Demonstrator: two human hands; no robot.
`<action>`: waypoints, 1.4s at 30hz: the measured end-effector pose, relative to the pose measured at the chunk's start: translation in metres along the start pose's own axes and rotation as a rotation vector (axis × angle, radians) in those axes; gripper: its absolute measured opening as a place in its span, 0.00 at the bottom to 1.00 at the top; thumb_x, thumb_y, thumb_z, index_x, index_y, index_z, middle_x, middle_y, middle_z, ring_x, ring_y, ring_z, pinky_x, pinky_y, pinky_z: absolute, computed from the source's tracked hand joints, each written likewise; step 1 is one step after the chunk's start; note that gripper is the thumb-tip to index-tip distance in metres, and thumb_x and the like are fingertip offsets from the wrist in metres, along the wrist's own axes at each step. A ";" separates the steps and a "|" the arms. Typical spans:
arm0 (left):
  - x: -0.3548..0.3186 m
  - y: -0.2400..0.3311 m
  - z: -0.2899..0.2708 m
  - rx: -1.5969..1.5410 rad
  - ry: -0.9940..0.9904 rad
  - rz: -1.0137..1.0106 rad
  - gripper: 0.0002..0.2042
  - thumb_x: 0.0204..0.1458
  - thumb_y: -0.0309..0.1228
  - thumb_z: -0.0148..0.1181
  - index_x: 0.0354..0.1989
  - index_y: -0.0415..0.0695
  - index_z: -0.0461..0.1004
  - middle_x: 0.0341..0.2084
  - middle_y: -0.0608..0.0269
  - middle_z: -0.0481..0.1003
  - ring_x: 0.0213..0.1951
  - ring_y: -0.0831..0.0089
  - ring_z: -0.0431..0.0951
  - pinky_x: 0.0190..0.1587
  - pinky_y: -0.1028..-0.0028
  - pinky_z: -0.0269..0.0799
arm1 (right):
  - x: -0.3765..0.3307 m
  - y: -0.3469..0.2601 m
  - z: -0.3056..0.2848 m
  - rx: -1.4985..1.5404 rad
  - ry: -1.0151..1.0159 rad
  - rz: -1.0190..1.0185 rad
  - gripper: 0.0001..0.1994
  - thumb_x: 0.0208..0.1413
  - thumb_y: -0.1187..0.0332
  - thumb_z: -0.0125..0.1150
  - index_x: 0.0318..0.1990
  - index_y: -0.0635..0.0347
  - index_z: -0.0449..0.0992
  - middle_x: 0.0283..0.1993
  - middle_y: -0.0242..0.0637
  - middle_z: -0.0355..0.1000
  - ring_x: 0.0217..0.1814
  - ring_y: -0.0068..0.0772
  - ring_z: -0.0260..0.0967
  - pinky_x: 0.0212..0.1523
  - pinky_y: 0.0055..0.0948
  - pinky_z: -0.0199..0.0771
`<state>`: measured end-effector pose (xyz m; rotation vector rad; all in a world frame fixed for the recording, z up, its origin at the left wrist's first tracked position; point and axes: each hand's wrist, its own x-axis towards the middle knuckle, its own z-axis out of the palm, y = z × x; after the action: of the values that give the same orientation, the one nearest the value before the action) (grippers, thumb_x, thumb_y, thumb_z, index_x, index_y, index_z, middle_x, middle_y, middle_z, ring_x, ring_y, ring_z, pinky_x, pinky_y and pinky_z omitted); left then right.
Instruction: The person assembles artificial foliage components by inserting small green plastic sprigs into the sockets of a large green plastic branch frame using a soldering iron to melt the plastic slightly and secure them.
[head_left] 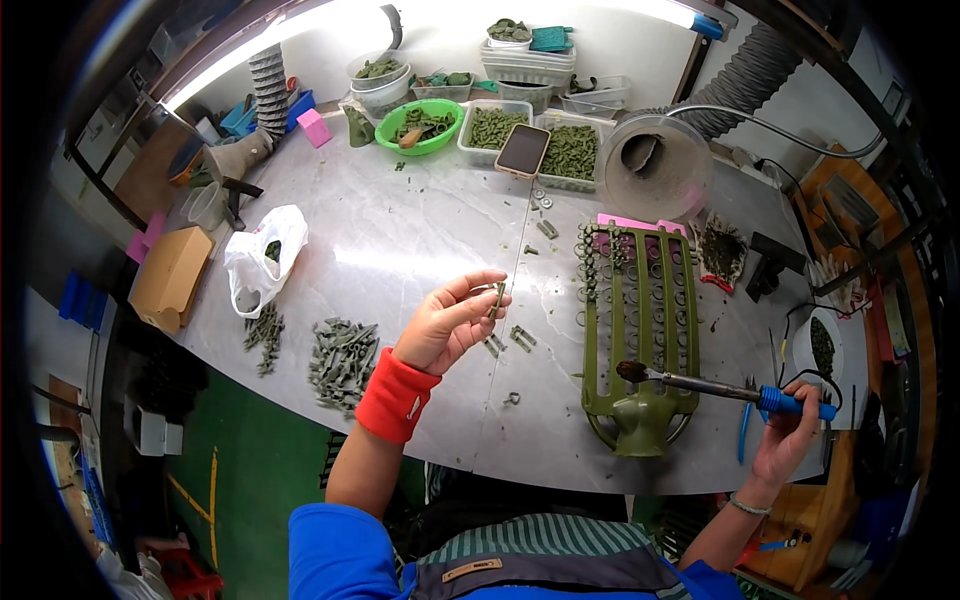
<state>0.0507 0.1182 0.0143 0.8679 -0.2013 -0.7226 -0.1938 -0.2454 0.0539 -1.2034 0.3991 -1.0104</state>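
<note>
My left hand (458, 318), with a red wristband above it, pinches a small green part (497, 299) between thumb and fingertips over the middle of the table. My right hand (785, 440) is closed round the blue handle of a soldering iron (715, 388). The iron's dark, crusted tip hangs over the lower part of a green frame (645, 330) with long parallel bars. Small green parts and rings line the frame's bars, densest at its upper left. A few loose green parts (521, 338) lie beside my left hand.
A pile of green pieces (345, 365) lies left of my left hand, near a white plastic bag (265, 262) and a cardboard box (172, 280). Along the back stand a green basin (450, 112), tubs of green parts (568, 180), a phone (522, 150) and a round duct hood (690, 185).
</note>
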 end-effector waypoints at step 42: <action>0.000 -0.015 0.008 0.826 0.214 0.441 0.09 0.54 0.22 0.58 0.43 0.37 0.78 0.34 0.65 0.77 0.34 0.81 0.76 0.35 0.82 0.71 | 0.001 0.002 -0.005 -0.002 -0.003 0.001 0.10 0.59 0.63 0.56 0.29 0.56 0.69 0.34 0.31 0.65 0.38 0.20 0.61 0.37 0.22 0.62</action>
<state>0.0399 0.1066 0.0079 1.6103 -0.4994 -0.1016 -0.1963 -0.2493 0.0500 -1.2063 0.3987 -1.0072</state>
